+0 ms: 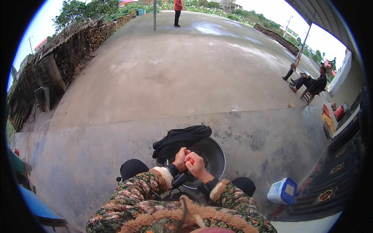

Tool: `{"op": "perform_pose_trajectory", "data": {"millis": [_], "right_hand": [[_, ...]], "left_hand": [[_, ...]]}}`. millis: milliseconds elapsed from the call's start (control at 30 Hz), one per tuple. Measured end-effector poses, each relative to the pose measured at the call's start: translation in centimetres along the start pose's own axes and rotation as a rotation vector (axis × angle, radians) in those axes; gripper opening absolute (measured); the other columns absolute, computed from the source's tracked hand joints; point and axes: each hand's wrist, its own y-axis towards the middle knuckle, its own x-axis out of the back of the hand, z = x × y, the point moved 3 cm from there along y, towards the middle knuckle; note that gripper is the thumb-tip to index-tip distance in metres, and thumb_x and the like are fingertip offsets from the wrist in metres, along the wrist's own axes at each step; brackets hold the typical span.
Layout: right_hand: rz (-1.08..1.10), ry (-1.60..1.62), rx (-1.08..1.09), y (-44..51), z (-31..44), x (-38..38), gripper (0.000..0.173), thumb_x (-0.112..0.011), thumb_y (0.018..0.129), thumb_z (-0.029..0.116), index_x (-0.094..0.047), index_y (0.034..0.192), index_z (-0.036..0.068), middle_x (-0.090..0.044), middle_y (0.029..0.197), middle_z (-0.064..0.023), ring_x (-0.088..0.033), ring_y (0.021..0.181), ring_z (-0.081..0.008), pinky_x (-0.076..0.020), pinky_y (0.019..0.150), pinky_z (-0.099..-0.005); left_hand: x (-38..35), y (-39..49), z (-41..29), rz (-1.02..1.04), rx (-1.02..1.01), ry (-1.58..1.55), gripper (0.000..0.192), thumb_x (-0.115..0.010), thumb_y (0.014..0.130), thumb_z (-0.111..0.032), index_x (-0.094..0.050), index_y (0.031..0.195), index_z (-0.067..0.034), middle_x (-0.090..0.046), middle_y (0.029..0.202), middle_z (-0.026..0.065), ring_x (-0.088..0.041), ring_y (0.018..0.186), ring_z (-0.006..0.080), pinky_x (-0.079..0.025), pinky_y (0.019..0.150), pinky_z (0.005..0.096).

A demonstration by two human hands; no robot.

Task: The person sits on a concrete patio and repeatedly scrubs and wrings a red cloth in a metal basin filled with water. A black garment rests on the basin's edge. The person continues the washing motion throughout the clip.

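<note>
My left hand (180, 159) and my right hand (197, 166) are pressed together above a round metal basin (222, 151) on the ground. Between them is a small orange-red item (191, 161), mostly hidden by the fingers, so its kind is unclear. Both hands appear closed around it. A black cloth or garment (183, 137) hangs in folds over the basin's far left rim. Under my wrists, the near part of the basin is partly covered.
A white plastic tub (276, 190) with a blue lid (289, 190) stands right of my knee. One person (314, 83) sits on a wooden chair (308, 95); another person (177, 13) stands far off near a post (154, 16). Stacked firewood (100, 36) lines the left side.
</note>
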Motion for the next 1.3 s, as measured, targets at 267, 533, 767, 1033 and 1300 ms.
{"op": "perform_pose_trajectory", "data": {"millis": [267, 533, 767, 1033, 1300], "right_hand": [[-0.087, -0.579, -0.322, 1.1, -4.6, 0.0, 0.037, -0.05, 0.088, 0.034, -0.062, 0.066, 0.007, -0.063, 0.069, -0.017, -0.062, 0.063, -0.0386, -0.0502, 0.056, -0.0484], [-0.056, -0.362, -0.246, -0.7, -4.4, -1.6, 0.031, -0.05, 0.087, 0.03, -0.063, 0.073, 0.006, -0.063, 0.074, -0.0186, -0.061, 0.07, -0.0399, -0.0489, 0.061, -0.049], [-0.066, -0.413, -0.166, -0.2, -4.4, -1.7, 0.028, -0.051, 0.088, 0.028, -0.06, 0.073, 0.006, -0.062, 0.074, -0.0182, -0.061, 0.069, -0.0379, -0.0489, 0.059, -0.0466], [-0.057, -0.247, -0.175, 0.6, -2.5, -1.7, 0.029, -0.049, 0.088, 0.027, -0.059, 0.073, 0.005, -0.061, 0.074, -0.0186, -0.06, 0.069, -0.0396, -0.0488, 0.06, -0.0462], [0.03, -0.202, -0.038, -1.1, -3.3, -3.6, 0.027, -0.051, 0.088, 0.025, -0.057, 0.073, 0.003, -0.06, 0.074, -0.0194, -0.059, 0.071, -0.0403, -0.0472, 0.063, -0.0469]], "left_hand": [[1.4, 1.7, 6.0, -0.151, 0.164, -0.142, 0.034, -0.044, 0.094, -0.039, -0.055, 0.09, -0.007, -0.057, 0.078, 0.0059, -0.055, 0.064, 0.0223, -0.046, 0.055, 0.0366], [2.5, 1.2, 4.4, -0.018, 0.168, 0.008, 0.026, -0.047, 0.093, -0.03, -0.057, 0.083, -0.008, -0.061, 0.078, 0.0074, -0.06, 0.07, 0.0232, -0.049, 0.063, 0.036], [1.9, 1.5, 3.9, 0.013, 0.151, -0.043, 0.027, -0.041, 0.096, -0.029, -0.058, 0.085, -0.01, -0.06, 0.081, 0.0053, -0.059, 0.073, 0.0227, -0.05, 0.065, 0.0372], [2.6, 0.7, 2.7, 0.057, 0.054, 0.014, 0.028, -0.042, 0.094, -0.028, -0.059, 0.088, -0.007, -0.062, 0.084, 0.0097, -0.061, 0.078, 0.0254, -0.05, 0.063, 0.0399], [2.3, -0.4, 1.3, -0.146, -0.018, 0.266, 0.029, -0.043, 0.094, -0.03, -0.056, 0.083, -0.007, -0.057, 0.077, 0.0081, -0.058, 0.072, 0.0234, -0.047, 0.063, 0.0388]]}}
